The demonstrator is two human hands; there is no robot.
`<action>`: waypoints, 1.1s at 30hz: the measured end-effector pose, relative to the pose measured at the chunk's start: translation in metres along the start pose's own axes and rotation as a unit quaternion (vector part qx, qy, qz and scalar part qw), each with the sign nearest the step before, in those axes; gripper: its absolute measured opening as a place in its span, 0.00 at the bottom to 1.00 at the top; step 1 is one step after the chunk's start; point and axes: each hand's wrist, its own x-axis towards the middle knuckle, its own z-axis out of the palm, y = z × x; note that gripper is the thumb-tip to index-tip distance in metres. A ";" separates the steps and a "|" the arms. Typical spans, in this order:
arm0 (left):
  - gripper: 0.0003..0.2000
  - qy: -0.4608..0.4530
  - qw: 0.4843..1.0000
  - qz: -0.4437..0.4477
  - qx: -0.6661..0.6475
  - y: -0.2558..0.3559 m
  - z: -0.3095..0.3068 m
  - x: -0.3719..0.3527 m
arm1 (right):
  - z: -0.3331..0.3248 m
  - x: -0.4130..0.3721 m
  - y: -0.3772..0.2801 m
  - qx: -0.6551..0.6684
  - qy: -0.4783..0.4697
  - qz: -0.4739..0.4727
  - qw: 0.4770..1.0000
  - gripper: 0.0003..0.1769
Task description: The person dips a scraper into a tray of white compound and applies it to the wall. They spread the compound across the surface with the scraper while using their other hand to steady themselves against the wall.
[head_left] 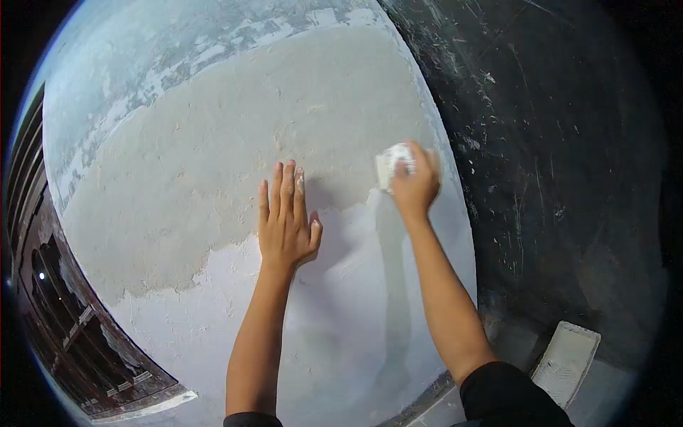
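At the near edge we see dark sleeves (512, 395), a bare forearm extending from each toward the wall (171, 341). At near right, a pale oblong tray (582, 331) with a ridged inner surface lies well apart from both hands. The near part of the wall bears a white layer (213, 327), crossed by a vertical grey streak (396, 285) below the right hand (421, 178). Farther up, we find the left hand (286, 228) flat over the ragged line where white meets grey; its grip is spread, fingers extended, thumb set apart. At the wall's right side, the right hand's grip pinches a rough white pad (388, 167) between thumb and fingers; we cannot tell the pad's material. Beyond both hands we note a grey field (235, 121), bordered at the far edge by a patchy pale-blue band (135, 57). A dark barred opening (82, 324) stands left of the wall; a scuffed dark surface (562, 178) lies right.
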 end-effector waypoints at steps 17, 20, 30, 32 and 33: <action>0.33 -0.026 0.998 0.048 0.036 0.002 0.005 0.000 | -0.028 -0.003 0.031 -0.065 0.009 0.072 0.995 0.20; 0.33 -0.033 0.997 0.055 0.045 0.005 0.005 0.003 | -0.028 -0.011 0.013 0.020 -0.026 -0.009 0.999 0.21; 0.32 -0.043 0.997 0.058 0.038 0.004 0.008 0.000 | -0.029 -0.015 -0.006 0.116 -0.153 -0.010 0.981 0.23; 0.31 -0.027 0.997 0.069 0.030 0.002 0.007 0.000 | -0.016 -0.011 0.016 0.089 -0.112 0.021 0.989 0.22; 0.31 -0.028 0.997 0.069 0.032 0.001 0.006 -0.001 | -0.009 -0.008 0.032 0.063 -0.071 0.048 0.994 0.21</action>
